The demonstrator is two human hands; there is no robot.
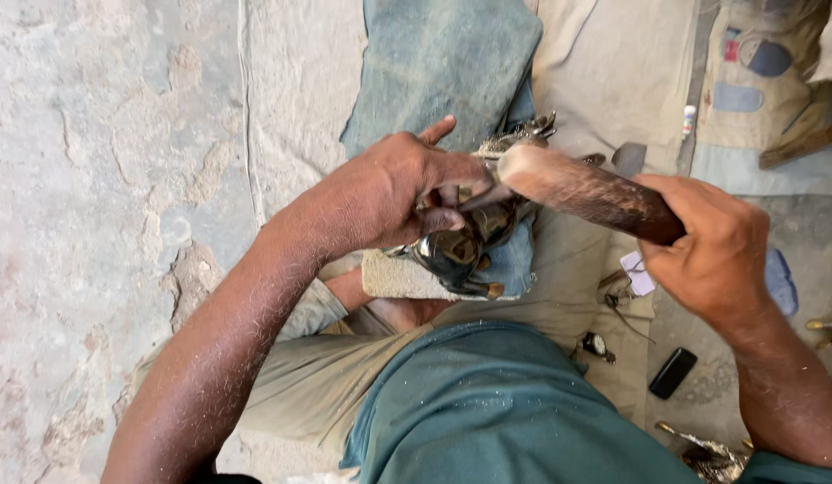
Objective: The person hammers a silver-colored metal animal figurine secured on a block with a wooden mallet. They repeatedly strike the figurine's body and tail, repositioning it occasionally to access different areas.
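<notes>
left hand (pixel 393 193): closed on a dark metal piece (pixel 461 246), thumb and fingers pinching it from the left side and pressing it down.
right hand (pixel 716 246): wrapped tight around the dark end of a wooden mallet (pixel 586 190).
metal piece: shiny, rounded, almost black, with small brass-coloured tips; its exact shape is hard to tell. it lies on a pale block (pixel 402 278), over blue cloth (pixel 514 260), in front of the person's lap.
mallet: long and round, worn wood, pale and frayed at the head, dark towards the grip. its long axis runs from lower right up to the left, with the head just above the metal piece and very near the left fingers.
key relation: the metal piece lies to the left of and below the right hand, at the head end of the mallet; the left hand is the nearer one, touching it.
ground (pixel 120 179): rough grey stone, cracked and patchy.
around: beige cloth (pixel 613 72) under the work, a small black flat object (pixel 673 372) and small metal bits at the right.
</notes>
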